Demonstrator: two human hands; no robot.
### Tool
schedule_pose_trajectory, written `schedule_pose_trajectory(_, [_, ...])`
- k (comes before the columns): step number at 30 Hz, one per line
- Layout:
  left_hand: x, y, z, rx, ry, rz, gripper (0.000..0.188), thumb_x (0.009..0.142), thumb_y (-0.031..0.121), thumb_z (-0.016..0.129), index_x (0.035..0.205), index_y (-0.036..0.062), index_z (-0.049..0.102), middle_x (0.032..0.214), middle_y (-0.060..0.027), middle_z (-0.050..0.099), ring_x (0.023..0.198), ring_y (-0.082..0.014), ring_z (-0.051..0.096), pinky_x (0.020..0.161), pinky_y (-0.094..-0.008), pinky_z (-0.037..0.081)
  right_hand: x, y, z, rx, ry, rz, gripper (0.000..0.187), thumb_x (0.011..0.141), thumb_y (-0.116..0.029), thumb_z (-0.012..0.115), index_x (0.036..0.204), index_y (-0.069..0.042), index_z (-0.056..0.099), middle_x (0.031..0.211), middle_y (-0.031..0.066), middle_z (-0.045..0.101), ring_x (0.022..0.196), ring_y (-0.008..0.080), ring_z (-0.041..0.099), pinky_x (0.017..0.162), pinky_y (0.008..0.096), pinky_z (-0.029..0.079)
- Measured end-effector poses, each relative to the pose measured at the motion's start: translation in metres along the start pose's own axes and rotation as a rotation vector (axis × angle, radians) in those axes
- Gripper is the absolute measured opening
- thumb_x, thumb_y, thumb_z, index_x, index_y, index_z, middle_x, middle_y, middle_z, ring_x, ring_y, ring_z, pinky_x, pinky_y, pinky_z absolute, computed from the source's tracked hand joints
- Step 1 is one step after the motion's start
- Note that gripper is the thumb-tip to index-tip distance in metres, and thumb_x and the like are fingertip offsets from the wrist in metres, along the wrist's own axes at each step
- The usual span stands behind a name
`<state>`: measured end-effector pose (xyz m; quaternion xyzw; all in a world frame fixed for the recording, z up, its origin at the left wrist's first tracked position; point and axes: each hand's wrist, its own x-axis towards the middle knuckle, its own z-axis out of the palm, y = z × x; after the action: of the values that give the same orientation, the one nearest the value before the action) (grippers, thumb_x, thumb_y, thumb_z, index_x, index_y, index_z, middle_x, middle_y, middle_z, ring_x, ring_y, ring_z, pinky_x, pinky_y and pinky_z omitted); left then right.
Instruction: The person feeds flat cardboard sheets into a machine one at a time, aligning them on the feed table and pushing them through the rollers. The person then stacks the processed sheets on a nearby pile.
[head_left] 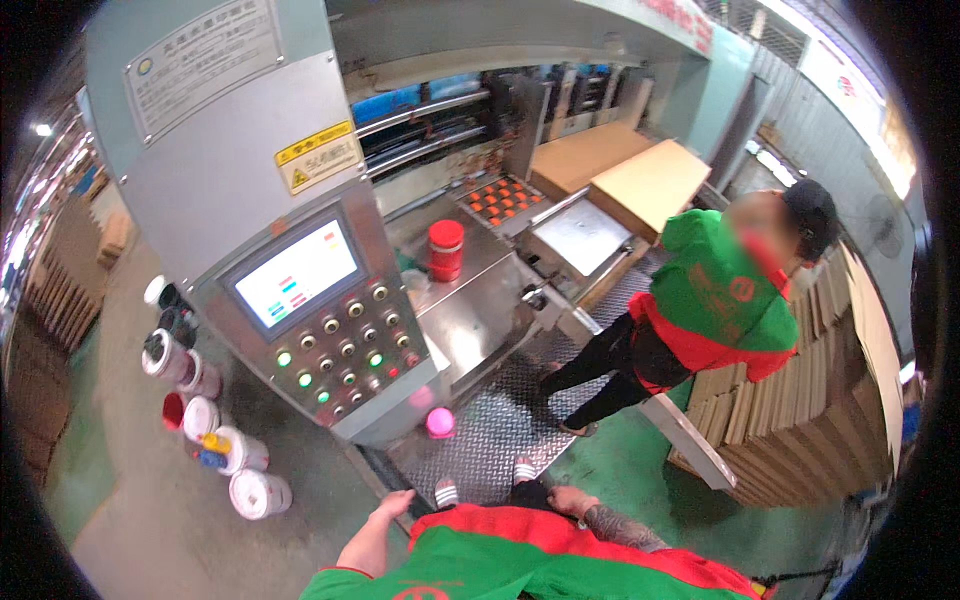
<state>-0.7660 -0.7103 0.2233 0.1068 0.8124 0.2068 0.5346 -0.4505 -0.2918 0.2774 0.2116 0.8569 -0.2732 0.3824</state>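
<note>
My left hand hangs low at my side, its fingers curled together with nothing seen in them. It is nearest to the edge of the metal tread-plate platform. My right hand rests in front of my dark trousers, its fingers drawn in, and no held thing shows. Ahead on the left stands a grey control cabinet with a lit touch screen and several buttons, some glowing green. Neither hand touches it. A pink ball-shaped thing sits at the cabinet's foot.
A co-worker in green and red stands at the right, facing the machine. Brown cardboard sheets lie on its feed table; more cardboard is stacked behind the co-worker. A red container stands on the machine bed. Several buckets line the floor at left.
</note>
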Motion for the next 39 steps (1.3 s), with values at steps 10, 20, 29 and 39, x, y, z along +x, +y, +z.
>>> schedule_pose_trajectory(10, [0.006, -0.019, -0.014, 0.167, -0.052, -0.139, 0.063, 0.095, 0.057, 0.060, 0.130, 0.0057, 0.074, 0.120, -0.0133, 0.078, 0.105, -0.0276, 0.074, 0.093, -0.0432, 0.058, -0.048, -0.042, 0.058, 0.542, 0.344, 0.414, 0.053, 0.095, -0.046, 0.055, 0.128, -0.008, 0.074, 0.132, 0.0242, 0.070, 0.124, 0.0431, 0.065, 0.108, 0.0494, 0.050])
schedule_pose_trajectory(20, [0.071, 0.097, -0.010, 0.211, -0.082, 0.000, 0.053, 0.097, 0.048, 0.061, 0.130, 0.0069, 0.074, 0.128, -0.0150, 0.075, 0.119, -0.0322, 0.071, 0.107, -0.0432, 0.052, -0.053, -0.020, 0.051, 0.593, 0.318, 0.409, 0.053, 0.096, -0.044, 0.056, 0.128, -0.005, 0.073, 0.129, 0.0258, 0.071, 0.123, 0.0444, 0.065, 0.107, 0.0489, 0.051])
schedule_pose_trajectory(29, [0.099, 0.200, -0.022, 0.222, -0.108, 0.134, 0.054, 0.099, 0.047, 0.061, 0.132, 0.0055, 0.072, 0.118, -0.0148, 0.078, 0.108, -0.0278, 0.074, 0.098, -0.0425, 0.055, -0.002, 0.044, 0.029, 0.714, 0.285, 0.468, 0.055, 0.092, -0.044, 0.060, 0.129, -0.005, 0.072, 0.134, 0.0247, 0.069, 0.128, 0.0434, 0.063, 0.108, 0.0490, 0.051])
schedule_pose_trajectory(39, [0.139, 0.293, -0.006, 0.703, -0.243, 0.007, 0.058, 0.102, 0.050, 0.056, 0.137, 0.0056, 0.069, 0.131, -0.0165, 0.073, 0.122, -0.0325, 0.069, 0.106, -0.0435, 0.052, 0.010, 0.095, -0.013, 0.858, 0.361, 0.521, 0.058, 0.096, -0.045, 0.057, 0.142, -0.011, 0.065, 0.144, 0.0209, 0.064, 0.133, 0.0413, 0.060, 0.111, 0.0473, 0.049])
